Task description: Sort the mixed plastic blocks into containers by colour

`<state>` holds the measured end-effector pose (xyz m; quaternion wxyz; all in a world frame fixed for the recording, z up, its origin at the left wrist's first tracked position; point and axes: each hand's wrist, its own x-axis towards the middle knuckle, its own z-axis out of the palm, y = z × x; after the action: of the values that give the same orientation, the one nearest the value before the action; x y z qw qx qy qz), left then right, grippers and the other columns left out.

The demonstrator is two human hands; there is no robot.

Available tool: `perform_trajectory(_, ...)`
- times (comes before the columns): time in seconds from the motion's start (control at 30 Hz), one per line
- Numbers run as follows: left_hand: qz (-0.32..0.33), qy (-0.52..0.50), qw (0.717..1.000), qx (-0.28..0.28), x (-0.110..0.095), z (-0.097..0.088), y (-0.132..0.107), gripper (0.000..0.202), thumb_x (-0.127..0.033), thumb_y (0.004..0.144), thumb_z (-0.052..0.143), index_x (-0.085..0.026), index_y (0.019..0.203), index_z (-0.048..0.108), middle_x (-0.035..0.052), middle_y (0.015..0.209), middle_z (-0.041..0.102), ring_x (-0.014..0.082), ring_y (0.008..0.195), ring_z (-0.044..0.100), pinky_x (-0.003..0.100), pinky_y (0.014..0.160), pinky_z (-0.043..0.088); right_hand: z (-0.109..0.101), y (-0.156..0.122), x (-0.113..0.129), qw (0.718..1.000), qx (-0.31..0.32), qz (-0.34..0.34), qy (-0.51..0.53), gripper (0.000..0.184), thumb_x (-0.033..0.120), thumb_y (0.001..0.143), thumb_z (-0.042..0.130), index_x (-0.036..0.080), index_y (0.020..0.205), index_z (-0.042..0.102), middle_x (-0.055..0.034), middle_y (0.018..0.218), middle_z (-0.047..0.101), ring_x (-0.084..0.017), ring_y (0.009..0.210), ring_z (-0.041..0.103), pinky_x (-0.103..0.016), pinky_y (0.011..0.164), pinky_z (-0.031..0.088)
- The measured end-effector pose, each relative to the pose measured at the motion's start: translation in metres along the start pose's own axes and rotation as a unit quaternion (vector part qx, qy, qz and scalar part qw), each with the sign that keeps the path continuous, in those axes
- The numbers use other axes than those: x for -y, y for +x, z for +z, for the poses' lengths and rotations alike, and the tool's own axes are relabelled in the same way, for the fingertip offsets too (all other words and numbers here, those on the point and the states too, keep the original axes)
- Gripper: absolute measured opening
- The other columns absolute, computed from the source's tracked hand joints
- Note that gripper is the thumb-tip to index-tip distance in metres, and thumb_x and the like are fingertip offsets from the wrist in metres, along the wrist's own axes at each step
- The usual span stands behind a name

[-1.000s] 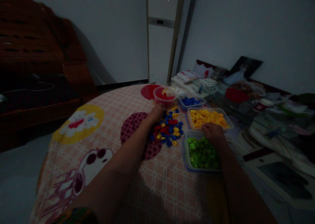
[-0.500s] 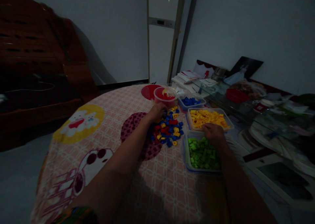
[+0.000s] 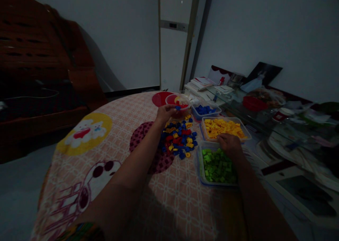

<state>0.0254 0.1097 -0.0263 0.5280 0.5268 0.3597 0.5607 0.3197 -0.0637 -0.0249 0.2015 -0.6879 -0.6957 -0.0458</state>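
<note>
A small blue toy brick (image 3: 177, 107) is pinched between the fingertips of my left hand (image 3: 165, 113), raised in front of the round tub with red pieces (image 3: 182, 107). Below that hand lies a mixed pile of red, blue and yellow bricks (image 3: 181, 141). My right hand (image 3: 230, 143) has its fingers closed at the near rim of the box of yellow bricks (image 3: 224, 128); whether anything is in them is hidden. Just under that wrist stands a box of green bricks (image 3: 218, 166). Behind the yellow box is a box of blue bricks (image 3: 205, 110).
A patterned pink cloth (image 3: 174, 191) covers the round table. To the right, a cluttered glass table (image 3: 227, 103) carries papers, a red bowl (image 3: 254, 103) and a lidded jar (image 3: 283, 114). A wooden bench (image 3: 79, 82) stands at the left, a tall white cabinet unit (image 3: 173, 53) behind.
My left hand has risen from the brick pile and moved slightly left and away, with a blue toy brick now showing in its fingertips. My right hand has stayed almost in place.
</note>
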Motion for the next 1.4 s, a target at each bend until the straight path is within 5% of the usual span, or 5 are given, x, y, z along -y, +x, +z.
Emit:
perform_trajectory(0.33,0.017,-0.075,0.997,-0.019,-0.012,0.009,0.000,0.054,-0.017,0.075,0.076,-0.009,0.127,0.063,0.0164,0.120,0.072,0.0249,0.120,0.066,0.041,0.106,0.050,0.005,-0.001,-0.003,1.000,-0.016,-0.010,-0.017,0.032,0.028,0.094,0.049,0.020,0.075,0.073,-0.0117,0.082,0.075,-0.023,0.076,0.065,-0.033,0.069,0.041)
perform_trajectory(0.73,0.091,0.121,0.988,0.002,-0.006,0.005,0.005,0.033,-0.021,0.072,0.072,-0.014,0.104,0.075,0.0103,0.107,0.077,0.0258,0.103,0.071,0.043,0.101,0.053,0.005,0.000,-0.003,1.000,0.000,-0.002,-0.018,0.033,0.029,0.093,0.047,0.018,0.081,0.076,-0.0113,0.086,0.077,-0.023,0.080,0.068,-0.032,0.072,0.044)
perform_trajectory(0.93,0.191,0.318,0.929,0.013,-0.022,0.029,0.029,0.033,-0.011,0.080,0.061,-0.014,0.110,0.075,0.0134,0.118,0.073,0.0261,0.110,0.067,0.043,0.108,0.047,0.006,-0.001,-0.004,1.000,-0.003,-0.013,-0.013,0.033,0.028,0.093,0.047,0.018,0.084,0.077,-0.0111,0.089,0.078,-0.023,0.083,0.069,-0.031,0.076,0.045)
perform_trajectory(1.2,0.098,0.523,0.832,0.155,-0.013,0.065,0.069,0.033,-0.020,0.079,0.070,-0.010,0.110,0.073,0.0211,0.118,0.071,0.0354,0.118,0.064,0.042,0.106,0.045,0.004,-0.001,0.000,1.000,-0.005,-0.010,-0.020,0.034,0.027,0.093,0.045,0.019,0.084,0.077,-0.0100,0.087,0.078,-0.021,0.081,0.067,-0.030,0.074,0.044)
perform_trajectory(1.4,0.131,0.597,0.770,0.183,-0.015,0.064,0.074,0.028,-0.016,0.080,0.062,-0.011,0.103,0.078,0.0165,0.105,0.076,0.0284,0.103,0.068,0.033,0.094,0.050,0.000,-0.001,0.002,1.000,0.009,-0.012,-0.025,0.036,0.029,0.094,0.044,0.016,0.086,0.077,-0.0115,0.087,0.077,-0.022,0.082,0.068,-0.031,0.073,0.043)
